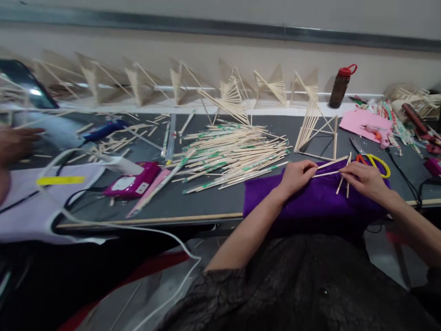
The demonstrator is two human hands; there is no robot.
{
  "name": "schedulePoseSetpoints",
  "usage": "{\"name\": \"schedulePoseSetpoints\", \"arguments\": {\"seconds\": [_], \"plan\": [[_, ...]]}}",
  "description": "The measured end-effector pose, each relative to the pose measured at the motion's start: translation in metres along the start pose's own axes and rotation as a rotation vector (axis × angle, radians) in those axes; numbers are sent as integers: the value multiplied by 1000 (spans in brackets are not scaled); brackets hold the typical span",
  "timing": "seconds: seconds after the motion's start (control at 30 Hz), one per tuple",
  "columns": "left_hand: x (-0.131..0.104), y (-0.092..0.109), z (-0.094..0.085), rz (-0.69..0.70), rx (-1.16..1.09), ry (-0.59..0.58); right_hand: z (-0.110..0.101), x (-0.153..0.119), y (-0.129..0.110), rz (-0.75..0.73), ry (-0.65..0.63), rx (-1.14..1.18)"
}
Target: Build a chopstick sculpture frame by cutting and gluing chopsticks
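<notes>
Above a purple cloth (pixel 265 197), my left hand (pixel 296 178) pinches the left end of a thin wooden chopstick (pixel 325 174). My right hand (pixel 363 177) is closed at that stick's other end. More chopsticks cross near my right fingers; one slants up and others point down, and whether they are joined I cannot tell. Beyond my hands stands a twisted frame of chopsticks (pixel 308 131). To the left lies a large pile of chopsticks (pixel 237 154), many in clear wrappers with green print.
Yellow-handled scissors (pixel 379 165) lie by my right hand. A pink glue gun (pixel 377 132) rests on pink paper. A red-capped bottle (pixel 341 87) and several stick frames (pixel 272 86) line the back. At left are a magenta box (pixel 132 180), a white cable and another person's hand (pixel 17 145).
</notes>
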State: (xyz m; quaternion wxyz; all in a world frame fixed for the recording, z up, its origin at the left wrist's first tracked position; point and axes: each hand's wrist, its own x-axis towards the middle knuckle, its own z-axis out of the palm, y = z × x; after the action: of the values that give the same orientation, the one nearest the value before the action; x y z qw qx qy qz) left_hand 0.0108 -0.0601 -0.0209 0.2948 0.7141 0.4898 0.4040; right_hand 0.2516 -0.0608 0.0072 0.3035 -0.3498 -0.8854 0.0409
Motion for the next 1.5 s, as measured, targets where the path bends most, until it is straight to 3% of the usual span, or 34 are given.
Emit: {"name": "schedulePoseSetpoints", "arguments": {"seconds": [0.27,0.37,0.47,0.6,0.77,0.87,0.97,1.23,1.5], "plan": [[1,-6,5,105,29,44,25,52,-37,-145,-35,-56],[9,-7,2,3,199,67,35,80,-51,-202,-41,-155],[21,-6,-2,-140,350,73,44,117,-60,-164,-101,-236],[26,-4,-6,-177,344,49,63,173,-71,-60,-266,-388],[20,1,-5,-205,390,-55,105,216,-82,-118,-599,-462],[20,3,-3,-249,430,-69,126,223,-82,-127,-648,-495],[20,3,-3,-248,435,-87,133,222,-80,-121,-638,-511],[15,3,1,-150,467,-86,118,206,-86,-95,-665,-531],[13,2,3,-55,506,-92,114,192,-76,53,-490,-477]]}}
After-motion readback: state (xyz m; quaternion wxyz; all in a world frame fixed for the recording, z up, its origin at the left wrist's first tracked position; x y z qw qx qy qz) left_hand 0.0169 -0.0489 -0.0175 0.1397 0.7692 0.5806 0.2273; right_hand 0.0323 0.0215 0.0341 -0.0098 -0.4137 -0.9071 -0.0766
